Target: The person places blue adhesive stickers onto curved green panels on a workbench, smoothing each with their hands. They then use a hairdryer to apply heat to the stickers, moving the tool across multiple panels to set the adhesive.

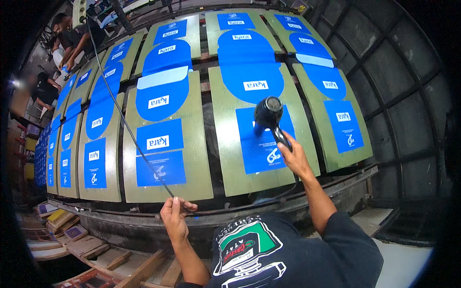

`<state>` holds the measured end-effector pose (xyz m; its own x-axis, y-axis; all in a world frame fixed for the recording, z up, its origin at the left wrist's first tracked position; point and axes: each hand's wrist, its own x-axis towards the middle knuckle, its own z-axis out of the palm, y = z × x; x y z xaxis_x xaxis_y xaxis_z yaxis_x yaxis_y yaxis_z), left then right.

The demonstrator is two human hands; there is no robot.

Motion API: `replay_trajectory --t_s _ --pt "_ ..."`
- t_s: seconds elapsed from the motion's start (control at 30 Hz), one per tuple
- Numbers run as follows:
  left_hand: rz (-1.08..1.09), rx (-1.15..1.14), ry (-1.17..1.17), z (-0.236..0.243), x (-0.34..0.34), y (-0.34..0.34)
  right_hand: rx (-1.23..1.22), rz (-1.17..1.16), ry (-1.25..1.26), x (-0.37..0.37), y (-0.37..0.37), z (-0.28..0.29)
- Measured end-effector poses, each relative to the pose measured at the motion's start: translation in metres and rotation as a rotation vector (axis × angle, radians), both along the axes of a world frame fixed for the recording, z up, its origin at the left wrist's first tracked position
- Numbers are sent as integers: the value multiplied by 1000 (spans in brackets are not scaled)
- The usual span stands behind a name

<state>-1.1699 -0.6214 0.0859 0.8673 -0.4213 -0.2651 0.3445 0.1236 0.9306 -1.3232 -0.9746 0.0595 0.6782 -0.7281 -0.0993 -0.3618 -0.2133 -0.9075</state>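
Observation:
My right hand is closed round the handle of a black hair dryer. The dryer is over a blue fabric panel with white print, which lies on a pale green board. Lower down and to the left, my left hand pinches a black cable. This cable rises across the boards to a power strip at the upper left. Beyond the dryer, a rounded blue fabric piece spans the gap between two boards.
Several more boards with blue printed pieces stretch away to the left, and one board stands on the right. A metal rail runs along the near edge. Wooden frames lie at the lower left. Other people are at the far left.

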Motion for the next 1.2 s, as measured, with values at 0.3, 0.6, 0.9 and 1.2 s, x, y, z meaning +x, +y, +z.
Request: replay_trajectory --t_s 0.3,0.6,0.9,1.2 --pt "-40 11 -32 3 -2 -4 -70 -60 -124 19 -15 -19" --pt "-21 -12 9 -2 2 -11 58 -46 -53 -6 -3 -7" --pt "-33 32 -18 -3 8 -15 199 -93 -111 10 -13 -10" --pt "-61 52 1 -5 2 -23 109 -103 -103 11 -18 -8"
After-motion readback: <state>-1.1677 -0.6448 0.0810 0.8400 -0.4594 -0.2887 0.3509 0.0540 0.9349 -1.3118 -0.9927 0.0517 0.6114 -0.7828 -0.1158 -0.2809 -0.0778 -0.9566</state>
